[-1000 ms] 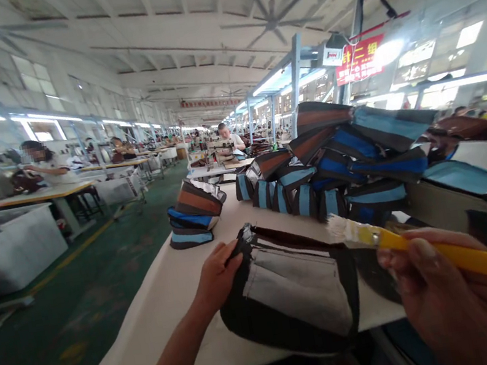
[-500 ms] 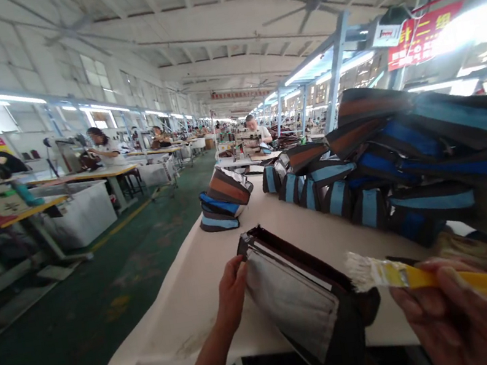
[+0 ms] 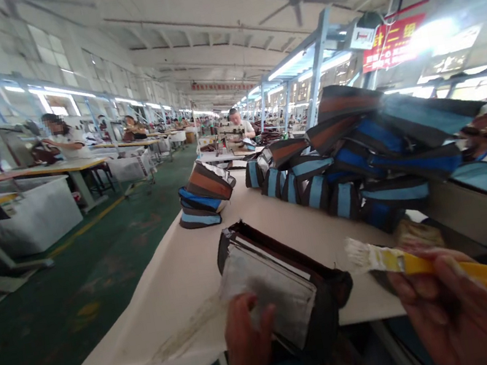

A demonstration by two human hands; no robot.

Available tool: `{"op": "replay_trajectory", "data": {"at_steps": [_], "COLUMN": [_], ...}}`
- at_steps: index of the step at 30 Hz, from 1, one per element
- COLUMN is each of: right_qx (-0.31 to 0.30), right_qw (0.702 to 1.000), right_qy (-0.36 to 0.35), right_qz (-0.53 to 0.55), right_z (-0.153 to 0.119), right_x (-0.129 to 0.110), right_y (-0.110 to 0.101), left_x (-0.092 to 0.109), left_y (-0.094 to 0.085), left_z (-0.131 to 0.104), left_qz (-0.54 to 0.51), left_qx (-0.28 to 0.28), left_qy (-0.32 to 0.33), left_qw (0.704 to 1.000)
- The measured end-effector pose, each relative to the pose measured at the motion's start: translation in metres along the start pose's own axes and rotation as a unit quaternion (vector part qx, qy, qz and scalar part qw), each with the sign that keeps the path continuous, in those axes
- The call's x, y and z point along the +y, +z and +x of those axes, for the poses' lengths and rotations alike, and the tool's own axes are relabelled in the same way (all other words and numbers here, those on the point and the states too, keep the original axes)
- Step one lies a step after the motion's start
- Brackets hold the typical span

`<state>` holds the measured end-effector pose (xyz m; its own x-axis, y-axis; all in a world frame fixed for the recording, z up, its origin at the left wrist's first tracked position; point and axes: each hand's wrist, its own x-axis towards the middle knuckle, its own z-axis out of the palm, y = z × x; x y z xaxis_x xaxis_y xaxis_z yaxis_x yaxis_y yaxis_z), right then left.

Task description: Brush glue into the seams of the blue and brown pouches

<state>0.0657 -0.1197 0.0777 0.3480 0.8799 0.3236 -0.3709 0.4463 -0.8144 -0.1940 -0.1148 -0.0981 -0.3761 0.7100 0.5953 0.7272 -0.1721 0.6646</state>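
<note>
A dark bag piece with a grey panel facing me rests tilted at the near edge of the table, its long upper side gaping. My left hand is at the panel's lower left, thumb and bent forefinger apart; whether it touches the panel is unclear. On the right, my right hand grips a yellow-handled paintbrush. The brush's whitish bristles point left, just beyond the bag piece's right end and apart from it.
A pale-covered table lies before me. Three stacked pieces sit at its far left. A large heap of blue, brown and black pieces covers the back right. Left is a green floor, with white bins and people at sewing machines.
My left hand has left the bag piece's upper left corner and come down in front of its grey panel. The brush stays in my right hand. The head view has turned slightly right.
</note>
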Motion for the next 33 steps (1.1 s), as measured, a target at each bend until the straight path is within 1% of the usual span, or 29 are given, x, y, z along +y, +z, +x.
{"op": "replay_trajectory", "data": {"at_steps": [2, 3, 5, 6, 8, 10, 11, 13, 16, 20, 22, 24, 29, 31, 33], "right_qx": [-0.001, -0.002, -0.003, -0.002, 0.014, 0.043, 0.056, 0.068, 0.045, -0.023, -0.064, -0.103, -0.165, -0.218, -0.27], "right_qw": [1.0, 1.0, 0.999, 0.999, 1.0, 0.999, 0.998, 0.998, 0.999, 0.997, 0.992, 0.981, 0.94, 0.906, 0.858], "right_qy": [0.009, 0.016, 0.02, 0.02, 0.008, 0.004, 0.006, 0.012, -0.003, -0.064, -0.095, -0.13, -0.207, -0.25, -0.309], "right_qz": [0.015, 0.025, 0.033, 0.034, 0.023, 0.01, 0.006, -0.005, -0.023, -0.028, -0.052, -0.099, -0.217, -0.263, -0.309], "right_z": [-0.001, -0.002, -0.004, -0.005, -0.007, -0.009, -0.009, -0.007, -0.002, 0.004, 0.007, 0.01, 0.019, 0.026, 0.035], "right_x": [-0.004, -0.005, -0.008, -0.009, -0.012, -0.013, -0.013, -0.012, -0.006, 0.01, 0.02, 0.031, 0.049, 0.055, 0.057], "right_y": [0.003, 0.003, -0.001, -0.004, -0.013, -0.021, -0.025, -0.03, -0.03, -0.016, -0.006, 0.007, 0.04, 0.046, 0.045], "left_x": [0.039, 0.056, 0.081, 0.089, 0.098, 0.099, 0.099, 0.097, 0.093, 0.089, 0.089, 0.09, 0.091, 0.09, 0.088], "left_y": [0.019, 0.029, 0.047, 0.055, 0.068, 0.074, 0.075, 0.071, 0.057, 0.039, 0.034, 0.032, 0.021, 0.015, 0.01], "left_z": [-0.02, -0.026, -0.029, -0.027, -0.02, -0.012, -0.01, -0.006, -0.001, 0.014, 0.023, 0.031, 0.042, 0.044, 0.047], "left_qz": [-0.021, -0.022, -0.016, -0.012, -0.015, -0.027, -0.033, -0.039, -0.048, -0.078, -0.102, -0.141, -0.257, -0.291, -0.311], "left_qx": [-0.034, -0.037, -0.027, -0.017, -0.006, -0.006, -0.006, -0.004, -0.011, -0.039, -0.039, -0.056, -0.121, -0.137, -0.153], "left_qy": [0.089, 0.127, 0.163, 0.163, 0.138, 0.117, 0.113, 0.107, 0.089, 0.047, 0.029, 0.023, -0.015, -0.041, -0.064], "left_qw": [0.995, 0.991, 0.986, 0.986, 0.99, 0.993, 0.993, 0.993, 0.995, 0.995, 0.994, 0.988, 0.959, 0.946, 0.936]}}
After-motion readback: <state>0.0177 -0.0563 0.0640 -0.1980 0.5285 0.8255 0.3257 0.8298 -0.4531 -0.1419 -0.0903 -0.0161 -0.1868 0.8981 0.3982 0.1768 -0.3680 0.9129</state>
